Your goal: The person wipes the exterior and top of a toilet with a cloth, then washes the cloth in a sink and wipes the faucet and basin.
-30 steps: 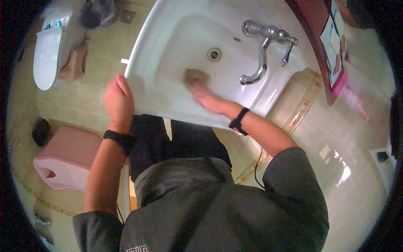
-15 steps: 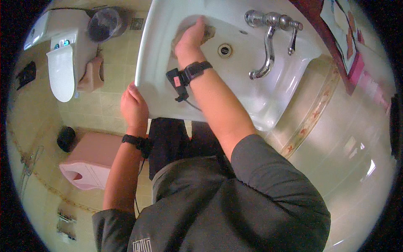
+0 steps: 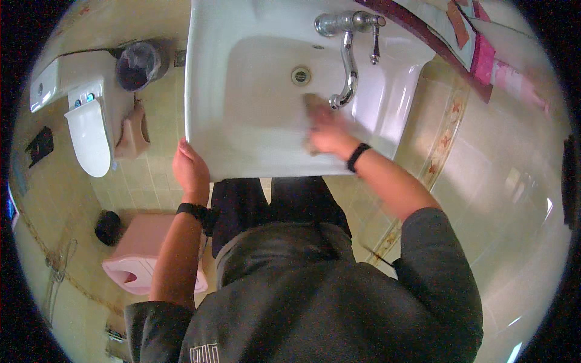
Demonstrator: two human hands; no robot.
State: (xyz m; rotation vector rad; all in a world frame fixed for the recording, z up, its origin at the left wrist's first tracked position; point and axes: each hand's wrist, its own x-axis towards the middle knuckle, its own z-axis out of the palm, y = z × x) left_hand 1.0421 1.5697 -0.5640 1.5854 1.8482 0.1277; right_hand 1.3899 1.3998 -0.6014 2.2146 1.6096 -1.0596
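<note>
A white washbasin (image 3: 204, 127) fills the upper middle of the head view. At its front left corner my left hand (image 3: 191, 169) grips the edge, thumb uppermost and the other fingers mostly hidden. Inside the bowl's right front part, my right hand (image 3: 333, 134) is closed on a brownish cloth (image 3: 313, 104), pressed to the white surface and blurred by motion. The metal drain (image 3: 301, 75) lies just beyond the cloth. Close to the right hand's far side hangs the curved spout of a chrome faucet (image 3: 349, 66).
To the left stand a white toilet (image 3: 89, 136), a lined waste bin (image 3: 138, 63) and a pink-beige step stool (image 3: 133, 130). A pink stool (image 3: 142, 242) and a dark round object (image 3: 109, 227) are near my left forearm. A dark red ledge (image 3: 417, 30) runs behind the faucet.
My right hand has moved with the cloth from the bowl's far left to its right front, near the spout. My left hand stays on the basin's corner. The view has shifted slightly.
</note>
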